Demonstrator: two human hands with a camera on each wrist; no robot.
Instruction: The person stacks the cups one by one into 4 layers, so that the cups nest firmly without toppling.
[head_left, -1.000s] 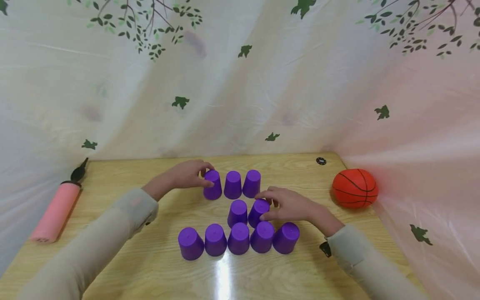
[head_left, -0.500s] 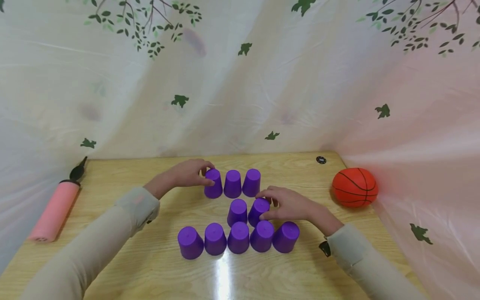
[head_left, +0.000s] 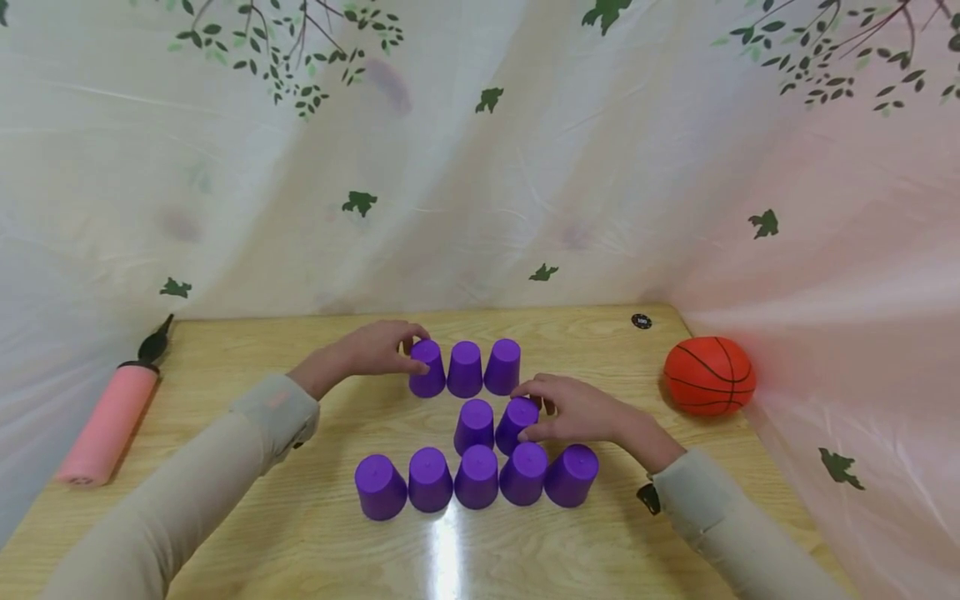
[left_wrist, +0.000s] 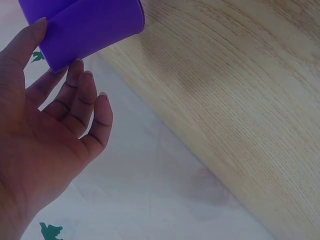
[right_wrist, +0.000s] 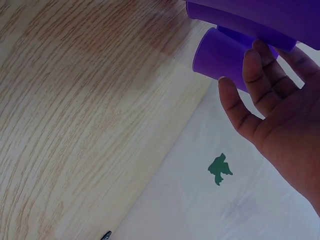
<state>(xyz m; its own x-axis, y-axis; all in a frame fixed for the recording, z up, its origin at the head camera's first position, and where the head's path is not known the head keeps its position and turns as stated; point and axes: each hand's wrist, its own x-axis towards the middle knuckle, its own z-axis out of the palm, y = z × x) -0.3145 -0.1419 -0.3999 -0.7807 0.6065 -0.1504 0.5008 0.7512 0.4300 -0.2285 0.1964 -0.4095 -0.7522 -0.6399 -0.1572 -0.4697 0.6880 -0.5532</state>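
Observation:
Purple cups stand upside down on the table in three rows. At the back row's left end, my left hand (head_left: 372,348) pinches a cup (head_left: 426,377) between thumb and fingers. The left wrist view shows that same cup (left_wrist: 100,30) with the thumb on one side and fingertips on the other. My right hand (head_left: 576,408) grips the right cup (head_left: 514,419) of the middle row, beside another cup (head_left: 474,427). Two more cups, a middle one (head_left: 465,371) and a right one (head_left: 502,368), complete the back row. Several cups form the front row, including a central cup (head_left: 477,477).
A pink hand pump (head_left: 112,421) with a black nozzle lies at the table's left. On the right sit an orange basketball (head_left: 709,377) and a black chip (head_left: 641,322). A pale curtain (head_left: 450,208) with leaf prints hangs behind the wooden table (head_left: 300,533).
My left hand and its cup have shifted very slightly right, closer to the neighbouring cup. The right hand keeps its grip in the same place.

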